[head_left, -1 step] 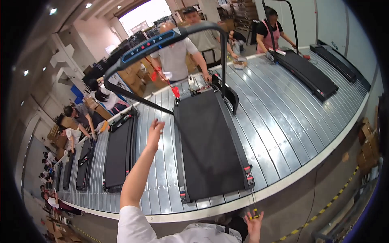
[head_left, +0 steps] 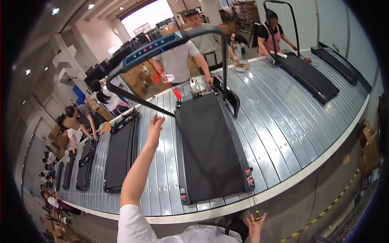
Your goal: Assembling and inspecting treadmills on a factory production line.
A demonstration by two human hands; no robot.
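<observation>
Treadmill [head_left: 210, 150] on slatted conveyor [head_left: 283, 121], open left hand [head_left: 155, 127] beside its frame, right hand [head_left: 256, 225] pinching small yellow piece [head_left: 256, 219].

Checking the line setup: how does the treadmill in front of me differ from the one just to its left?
The middle treadmill has its handrail raised upright; the left treadmill lies flat with no rail up. The left hand reaches out between them toward the raised rail; nothing reaches toward the left one. Both are black and lie lengthwise across the silver slatted conveyor.
</observation>
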